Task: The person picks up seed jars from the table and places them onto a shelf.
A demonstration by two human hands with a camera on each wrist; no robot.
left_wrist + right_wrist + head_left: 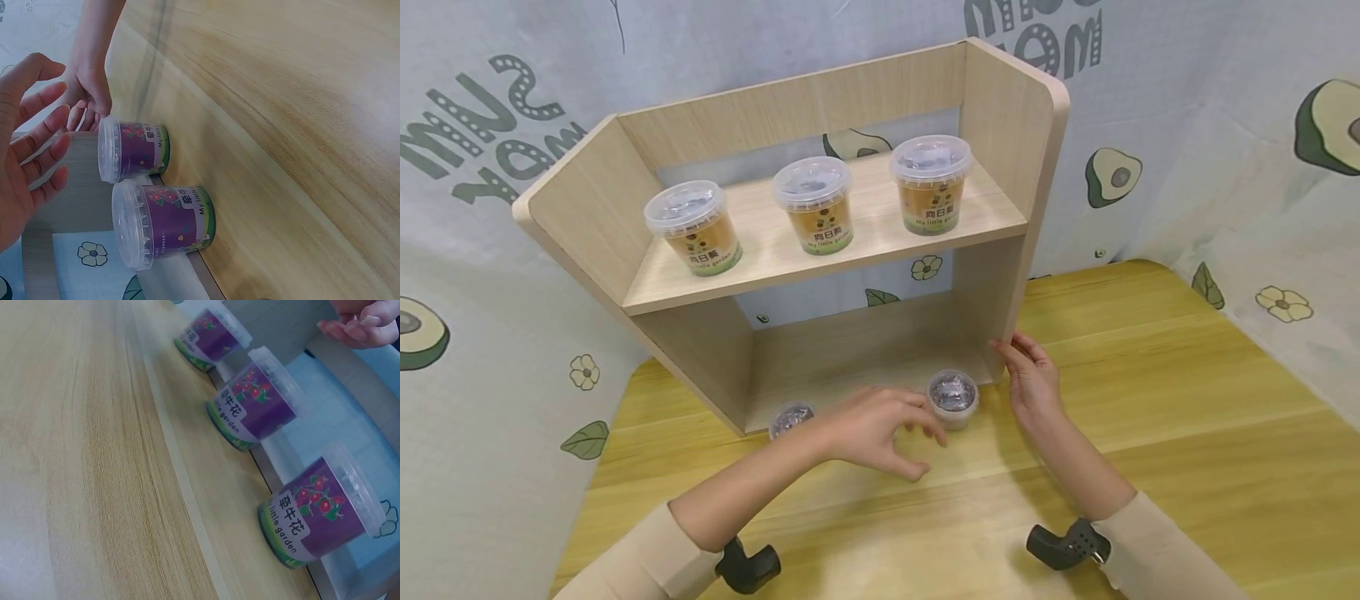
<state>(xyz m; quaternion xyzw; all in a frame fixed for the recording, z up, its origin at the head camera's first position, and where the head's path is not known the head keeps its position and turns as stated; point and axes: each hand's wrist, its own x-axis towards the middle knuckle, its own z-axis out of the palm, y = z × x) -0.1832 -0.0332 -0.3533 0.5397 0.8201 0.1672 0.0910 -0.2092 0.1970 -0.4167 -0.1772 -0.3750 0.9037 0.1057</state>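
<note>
My left hand (880, 429) hovers with fingers spread and loosely bent, nothing in it, in front of a wooden shelf (827, 271). In the head view it is close to a lidded plastic cup (952, 400); a second cup lid (790, 417) shows beyond the forearm. From the right wrist, three purple-labelled cups (315, 512) appear in a row along the shelf's base, with fingers of the left hand (365, 325) above them. My right hand (1033, 379) holds the shelf's right side panel near the bottom, thumb at the front edge, fingers on the outer side.
Three orange-labelled cups (812, 204) with clear lids stand spaced along the upper shelf board. A yellow wood-grain table (1187, 400) extends in front and to the right. Printed cloth (1210, 75) hangs behind and at both sides.
</note>
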